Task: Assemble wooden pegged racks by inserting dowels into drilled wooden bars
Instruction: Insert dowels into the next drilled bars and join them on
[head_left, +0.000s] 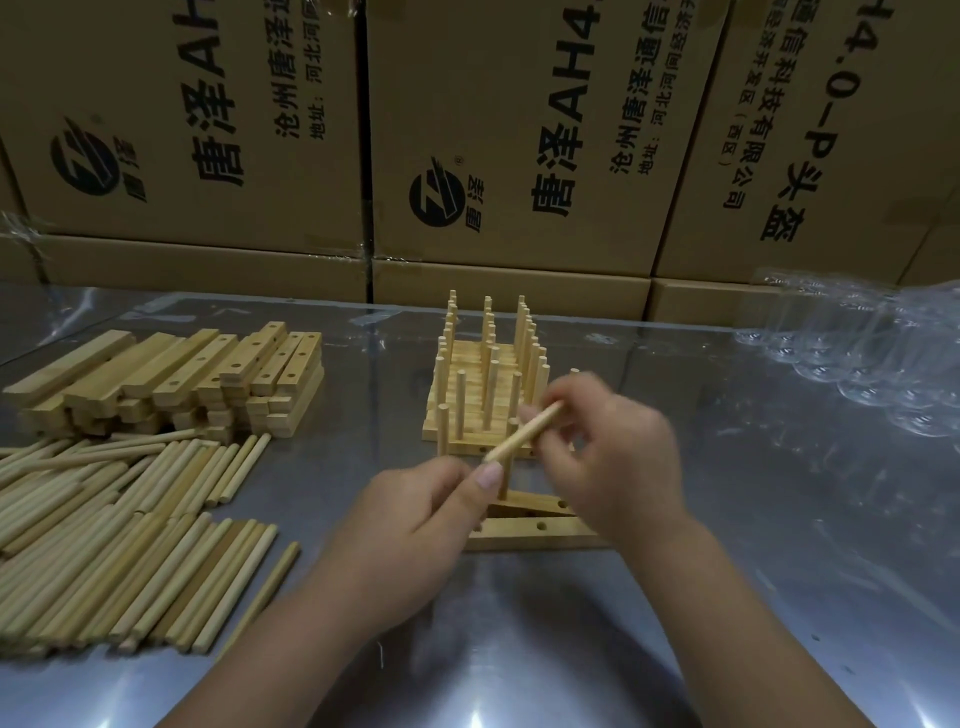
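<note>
While both hands are clamped on one loose dowel (524, 431), a worker is holding it slantwise just above two drilled bars (540, 530) lying at the near middle of the tabletop (779, 571). The left hand (415, 525) is pinching the dowel's lower end between thumb and forefinger. The right hand (618, 457), blurred, is gripping its upper end. One peg (503, 488) is already standing in a bar, partly hidden by the left thumb. Finished racks (483, 374) are sitting just behind, with spare bars (171, 379) and spare dowels (130, 519) lying to the left. The insertion step appears to be in hand. The next move is calling for the dowel to be tipped upright over an open hole and pressed straight down.
</note>
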